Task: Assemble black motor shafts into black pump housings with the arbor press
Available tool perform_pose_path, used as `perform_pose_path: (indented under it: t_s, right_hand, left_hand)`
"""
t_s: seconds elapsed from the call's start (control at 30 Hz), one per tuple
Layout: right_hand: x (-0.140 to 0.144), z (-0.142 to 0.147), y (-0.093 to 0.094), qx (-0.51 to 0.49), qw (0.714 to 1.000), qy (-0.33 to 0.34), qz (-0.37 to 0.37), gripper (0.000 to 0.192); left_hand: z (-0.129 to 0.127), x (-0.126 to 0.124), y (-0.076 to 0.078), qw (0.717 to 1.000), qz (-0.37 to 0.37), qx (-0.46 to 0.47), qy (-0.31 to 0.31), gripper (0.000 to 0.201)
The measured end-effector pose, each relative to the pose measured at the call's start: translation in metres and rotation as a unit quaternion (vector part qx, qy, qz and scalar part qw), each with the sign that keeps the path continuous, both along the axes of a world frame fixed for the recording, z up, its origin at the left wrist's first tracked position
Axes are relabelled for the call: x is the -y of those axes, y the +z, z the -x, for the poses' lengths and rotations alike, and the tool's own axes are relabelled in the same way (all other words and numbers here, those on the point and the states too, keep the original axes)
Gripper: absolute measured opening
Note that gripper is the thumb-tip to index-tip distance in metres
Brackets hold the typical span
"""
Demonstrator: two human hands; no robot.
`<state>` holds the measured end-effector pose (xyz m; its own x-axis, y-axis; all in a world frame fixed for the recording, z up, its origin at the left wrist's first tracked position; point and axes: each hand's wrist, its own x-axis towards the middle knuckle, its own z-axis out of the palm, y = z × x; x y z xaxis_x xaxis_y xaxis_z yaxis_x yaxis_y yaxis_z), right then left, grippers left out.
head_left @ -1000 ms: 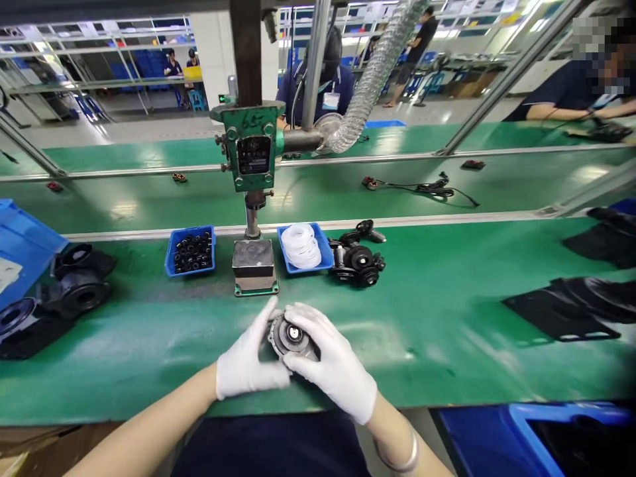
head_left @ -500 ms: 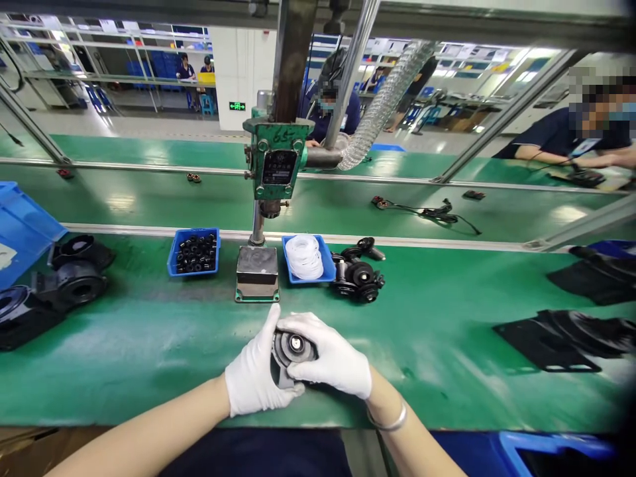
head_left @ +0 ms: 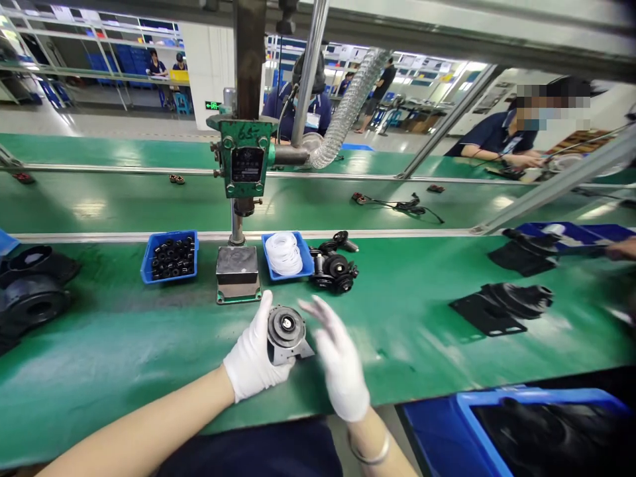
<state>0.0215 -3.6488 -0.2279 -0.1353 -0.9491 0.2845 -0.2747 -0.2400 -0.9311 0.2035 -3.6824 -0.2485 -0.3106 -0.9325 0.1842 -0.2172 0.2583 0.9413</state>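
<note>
My left hand point(head_left: 253, 358), in a white glove, grips a round grey metal part point(head_left: 285, 333) with a black disc and a pale centre, just above the green bench point(head_left: 149, 344). Next to the part on the right, my right hand point(head_left: 335, 354), also gloved, is blurred, with its fingers spread and nothing in it. Straight ahead stands a small green press point(head_left: 243, 162) with a grey block base point(head_left: 238, 271).
A blue tray of black rings point(head_left: 170, 256) sits left of the press and a blue tray of white rings point(head_left: 284, 253) sits right of it, beside black assembled parts point(head_left: 332, 268). Black housings lie far left point(head_left: 30, 291) and right point(head_left: 501, 305). A blue bin point(head_left: 521, 424) is at lower right. Co-workers sit beyond the conveyor.
My right hand has let go of the grey part and pulled away to the right, fingers spread. My left hand still holds the part. The view has swung to the right.
</note>
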Motion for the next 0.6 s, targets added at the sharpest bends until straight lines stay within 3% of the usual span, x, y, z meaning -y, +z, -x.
perform_pose_path:
  t_s: [0.07,0.2,0.27,0.33,0.43,0.53,0.6]
  right_hand:
    - [0.007,-0.005,0.0,-0.053,0.998,0.031,0.02,0.04]
    - [0.0,0.0,-0.004,-0.057,0.994,-0.086,0.038,0.035]
    - [-0.004,-0.001,-0.006,-0.161,0.984,-0.064,0.049,0.038]
    - [-0.004,-0.007,-0.004,-0.316,0.945,-0.005,0.08,0.055]
    - [-0.003,-0.02,0.003,-0.458,0.884,0.022,0.091,0.064]
    - [-0.006,-0.03,0.01,-0.499,0.866,0.012,0.038,0.064]
    - [-0.007,-0.034,0.011,-0.502,0.865,-0.013,0.011,0.064]
  left_hand:
    - [0.003,0.002,-0.002,1.0,0.009,0.005,-0.009,0.117]
    - [0.01,0.003,-0.007,1.0,0.015,0.006,0.01,0.115]
    - [0.013,0.003,-0.01,1.0,0.01,-0.011,0.026,0.113]
    - [0.014,0.004,-0.012,1.0,0.006,-0.02,0.019,0.11]
    - [0.005,0.003,-0.017,0.998,-0.004,0.005,-0.055,0.112]
    - [-0.017,0.004,-0.027,0.995,-0.022,0.012,-0.092,0.114]
    - [-0.034,0.013,-0.041,0.999,-0.009,-0.031,-0.033,0.099]
